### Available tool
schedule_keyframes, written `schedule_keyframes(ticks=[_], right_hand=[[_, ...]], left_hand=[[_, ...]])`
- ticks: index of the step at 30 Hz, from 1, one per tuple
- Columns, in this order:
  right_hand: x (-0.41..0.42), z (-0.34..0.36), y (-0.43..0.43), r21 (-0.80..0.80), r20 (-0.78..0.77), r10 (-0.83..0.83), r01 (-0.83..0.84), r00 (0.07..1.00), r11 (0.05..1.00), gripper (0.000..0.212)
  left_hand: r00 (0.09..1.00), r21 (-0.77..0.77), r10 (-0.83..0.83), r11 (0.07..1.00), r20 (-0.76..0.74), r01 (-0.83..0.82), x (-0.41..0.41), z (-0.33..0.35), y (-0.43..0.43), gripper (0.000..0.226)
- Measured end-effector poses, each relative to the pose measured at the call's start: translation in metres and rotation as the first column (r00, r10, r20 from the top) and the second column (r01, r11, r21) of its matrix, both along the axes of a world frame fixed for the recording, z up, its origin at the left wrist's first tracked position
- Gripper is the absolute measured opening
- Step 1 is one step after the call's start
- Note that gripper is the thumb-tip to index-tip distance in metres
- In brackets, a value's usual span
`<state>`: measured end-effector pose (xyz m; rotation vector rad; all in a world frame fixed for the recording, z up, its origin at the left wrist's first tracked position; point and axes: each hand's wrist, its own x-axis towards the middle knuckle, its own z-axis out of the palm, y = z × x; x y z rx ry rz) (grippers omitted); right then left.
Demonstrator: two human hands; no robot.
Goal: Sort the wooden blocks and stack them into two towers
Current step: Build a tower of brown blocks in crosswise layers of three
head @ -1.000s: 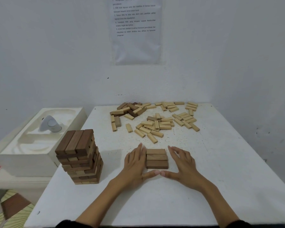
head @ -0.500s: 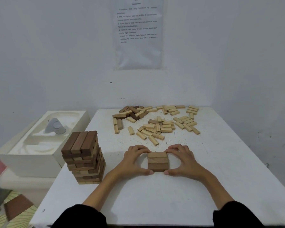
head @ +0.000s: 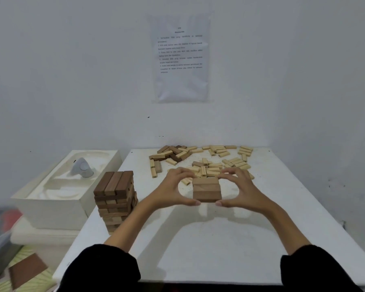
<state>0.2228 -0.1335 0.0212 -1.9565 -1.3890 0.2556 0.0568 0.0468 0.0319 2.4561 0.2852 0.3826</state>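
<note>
dark blocks [head: 207, 189] now raised between left hand [head: 171, 189] and right hand [head: 243, 189].

The dark block layer [head: 207, 189] and the tower [head: 115, 199] are showing smooth, matt brown wood, while the loose blocks [head: 214, 170] are looking paler and unvarnished. The white table [head: 219, 239] is appearing matt and speckled, and the wall sheet [head: 180, 57] is looking like paper under a faintly glossy film.

dark tower [head: 115, 199] stands upright on the left, three brown blocks [head: 207, 189] pressed side by side in one flat layer centre, pale loose blocks [head: 216, 165] scattered beyond.
</note>
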Motion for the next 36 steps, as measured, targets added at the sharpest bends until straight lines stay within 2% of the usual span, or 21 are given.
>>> schedule_keyframes(ticks=[4, 8, 12, 14, 17, 22, 27, 31, 34, 36], right_hand=[[-0.002, 0.029, 0.002, 0.049, 0.036, 0.019, -0.020, 0.999, 0.999, 0.075], [-0.010, 0.056, 0.013, 0.101, 0.037, 0.042, -0.046, 0.998, 0.994, 0.072], [-0.028, 0.072, 0.036, 0.133, 0.055, 0.060, -0.067, 0.997, 0.989, 0.071], [-0.042, 0.075, 0.051, 0.144, 0.048, 0.073, -0.079, 0.996, 0.986, 0.069], [-0.065, 0.075, 0.078, 0.148, 0.080, 0.096, -0.107, 0.992, 0.983, 0.065], [-0.101, 0.068, 0.117, 0.099, 0.119, 0.125, -0.137, 0.985, 0.986, 0.066], [-0.127, 0.064, 0.141, 0.056, 0.088, 0.173, -0.178, 0.981, 0.982, 0.063], [-0.135, 0.059, 0.149, 0.035, 0.058, 0.177, -0.179, 0.982, 0.983, 0.063], [-0.138, 0.056, 0.149, 0.028, 0.044, 0.169, -0.171, 0.985, 0.985, 0.062], [-0.139, 0.056, 0.149, 0.024, 0.037, 0.165, -0.166, 0.986, 0.986, 0.063]], left_hand=[[1.000, 0.076, -0.005, 0.997, 0.005, 0.005, -0.003, 0.032, 0.003, 0.077], [1.000, 0.144, -0.006, 0.990, 0.012, 0.005, -0.010, 0.066, 0.015, 0.065], [0.999, 0.220, 0.006, 0.975, -0.034, 0.002, -0.032, 0.096, 0.032, 0.079], [0.996, 0.241, 0.031, 0.970, -0.080, -0.011, -0.049, 0.106, 0.042, 0.078], [0.990, 0.241, 0.082, 0.969, -0.112, -0.053, -0.077, 0.111, 0.059, 0.076], [0.969, 0.197, 0.171, 0.971, -0.181, -0.135, -0.121, 0.105, 0.086, 0.085], [0.941, 0.186, 0.214, 0.968, -0.260, -0.169, -0.148, 0.104, 0.104, 0.070], [0.942, 0.156, 0.203, 0.974, -0.265, -0.166, -0.156, 0.102, 0.110, 0.068], [0.939, 0.146, 0.200, 0.976, -0.278, -0.165, -0.157, 0.098, 0.112, 0.073], [0.934, 0.138, 0.203, 0.976, -0.295, -0.169, -0.157, 0.095, 0.115, 0.085]])
